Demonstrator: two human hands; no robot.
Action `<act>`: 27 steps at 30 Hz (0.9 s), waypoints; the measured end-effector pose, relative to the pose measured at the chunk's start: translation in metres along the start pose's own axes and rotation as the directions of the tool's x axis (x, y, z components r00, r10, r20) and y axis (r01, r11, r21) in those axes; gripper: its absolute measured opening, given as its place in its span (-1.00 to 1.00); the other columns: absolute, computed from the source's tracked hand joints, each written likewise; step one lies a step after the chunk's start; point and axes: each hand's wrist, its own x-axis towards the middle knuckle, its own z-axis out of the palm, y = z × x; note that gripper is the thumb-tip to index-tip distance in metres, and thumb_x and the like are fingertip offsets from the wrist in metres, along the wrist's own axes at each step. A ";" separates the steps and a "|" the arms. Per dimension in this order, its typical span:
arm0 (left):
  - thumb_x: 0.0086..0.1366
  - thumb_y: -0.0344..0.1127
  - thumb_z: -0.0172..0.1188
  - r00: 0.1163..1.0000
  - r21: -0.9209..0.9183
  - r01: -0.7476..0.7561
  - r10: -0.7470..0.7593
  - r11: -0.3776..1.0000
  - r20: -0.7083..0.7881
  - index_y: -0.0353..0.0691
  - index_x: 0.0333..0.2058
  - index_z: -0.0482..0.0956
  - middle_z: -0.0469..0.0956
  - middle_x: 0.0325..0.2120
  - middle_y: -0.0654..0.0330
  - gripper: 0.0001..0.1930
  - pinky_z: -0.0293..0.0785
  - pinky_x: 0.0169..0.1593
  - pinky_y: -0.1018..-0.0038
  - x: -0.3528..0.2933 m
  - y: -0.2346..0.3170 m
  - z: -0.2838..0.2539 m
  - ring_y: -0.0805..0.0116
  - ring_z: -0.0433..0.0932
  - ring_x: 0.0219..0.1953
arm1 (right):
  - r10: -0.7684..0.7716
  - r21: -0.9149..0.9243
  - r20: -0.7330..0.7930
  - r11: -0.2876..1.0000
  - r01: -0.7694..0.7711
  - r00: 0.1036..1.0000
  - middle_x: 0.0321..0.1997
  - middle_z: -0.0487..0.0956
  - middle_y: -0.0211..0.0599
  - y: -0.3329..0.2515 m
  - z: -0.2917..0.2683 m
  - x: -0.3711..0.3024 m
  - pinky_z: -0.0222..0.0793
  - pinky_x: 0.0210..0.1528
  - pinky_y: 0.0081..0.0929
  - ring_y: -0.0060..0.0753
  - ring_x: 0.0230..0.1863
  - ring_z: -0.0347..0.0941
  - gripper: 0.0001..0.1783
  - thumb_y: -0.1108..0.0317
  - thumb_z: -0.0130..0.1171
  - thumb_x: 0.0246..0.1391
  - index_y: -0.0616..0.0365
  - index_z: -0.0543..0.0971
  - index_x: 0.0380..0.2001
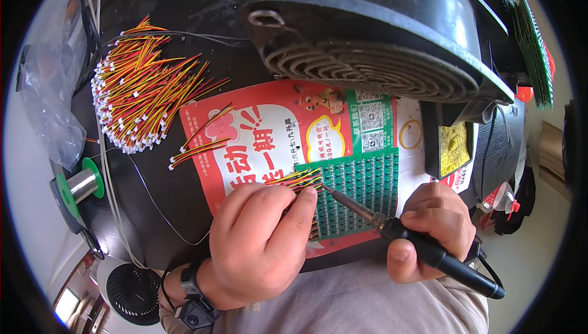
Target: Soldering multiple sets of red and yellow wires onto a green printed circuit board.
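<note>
A green circuit board panel [366, 190] lies on a red and white printed sheet [214, 110] in front of me. Yellow, red and black wires [300, 179] run onto its left edge. Bent over that edge, my left hand [260, 239] has thumb and finger pinched on a wire, its end largely hidden by the fingers. In my right hand [436, 227] is a black-handled soldering iron [438, 253], fingers wrapped round the grip. The iron's tip points left and meets the board edge close to my left fingertips; exact contact is too small to tell.
Beyond the board stands a large black fan [373, 46]. A yellow sponge [454, 149] sits in a black holder at right. Many connector wires [144, 95] are heaped at far left, above a solder spool [84, 185]. Green boards [535, 52] are stacked at far right.
</note>
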 end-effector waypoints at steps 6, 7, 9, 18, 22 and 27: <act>-0.12 -0.71 0.29 1.000 0.013 -0.003 0.004 1.000 -0.004 -0.44 -0.28 0.68 0.51 -0.46 0.09 -0.67 0.43 -0.42 0.33 0.000 0.001 -0.001 0.14 0.51 -0.50 | -0.038 0.047 -0.149 0.998 0.045 0.988 -0.64 0.49 -0.29 0.002 0.005 -0.004 0.24 -0.74 -0.48 -0.39 -0.75 0.36 -0.62 0.32 0.44 -0.09 0.38 0.50 -0.36; -0.12 -0.71 0.30 1.000 0.012 -0.005 0.005 1.000 0.000 -0.44 -0.28 0.68 0.52 -0.45 0.09 -0.68 0.43 -0.42 0.34 0.001 0.001 -0.001 0.14 0.51 -0.50 | -0.037 0.045 -0.149 0.998 0.044 0.988 -0.64 0.49 -0.29 0.001 0.005 -0.004 0.24 -0.74 -0.48 -0.39 -0.75 0.36 -0.62 0.32 0.44 -0.09 0.38 0.50 -0.36; -0.12 -0.71 0.30 1.000 0.008 -0.010 0.010 1.000 -0.001 -0.44 -0.28 0.68 0.52 -0.45 0.08 -0.68 0.44 -0.42 0.33 0.001 0.001 0.000 0.14 0.51 -0.50 | -0.017 -0.002 -0.146 1.000 0.017 0.989 -0.65 0.48 -0.30 0.000 0.004 -0.004 0.21 -0.75 -0.49 -0.39 -0.76 0.34 -0.63 0.32 0.42 -0.09 0.37 0.49 -0.37; -0.13 -0.69 0.32 0.998 0.050 -0.029 0.031 0.998 -0.048 -0.47 -0.32 0.67 0.50 -0.48 0.09 -0.71 0.43 -0.43 0.33 -0.004 0.006 0.002 0.12 0.49 -0.51 | -0.012 0.012 -0.095 1.000 0.014 0.995 -0.65 0.48 -0.28 0.000 0.004 -0.002 0.23 -0.74 -0.48 -0.38 -0.76 0.35 -0.64 0.36 0.42 -0.12 0.37 0.49 -0.36; -0.15 -0.70 0.32 1.000 0.056 -0.019 0.020 0.998 -0.015 -0.47 -0.33 0.67 0.47 -0.51 0.11 -0.70 0.42 -0.44 0.33 -0.003 0.007 0.001 0.12 0.47 -0.52 | -0.006 0.018 -0.054 1.000 0.007 0.998 -0.65 0.48 -0.28 0.000 0.002 0.000 0.24 -0.73 -0.48 -0.37 -0.75 0.35 -0.63 0.37 0.42 -0.13 0.38 0.49 -0.35; -0.14 -0.70 0.32 1.000 0.042 -0.019 0.020 0.999 -0.024 -0.47 -0.32 0.67 0.48 -0.51 0.11 -0.71 0.42 -0.44 0.32 -0.002 0.006 0.002 0.12 0.48 -0.52 | -0.007 0.027 -0.032 1.000 0.007 0.999 -0.64 0.49 -0.26 -0.001 0.002 0.001 0.26 -0.73 -0.47 -0.36 -0.74 0.37 -0.62 0.38 0.43 -0.14 0.38 0.49 -0.34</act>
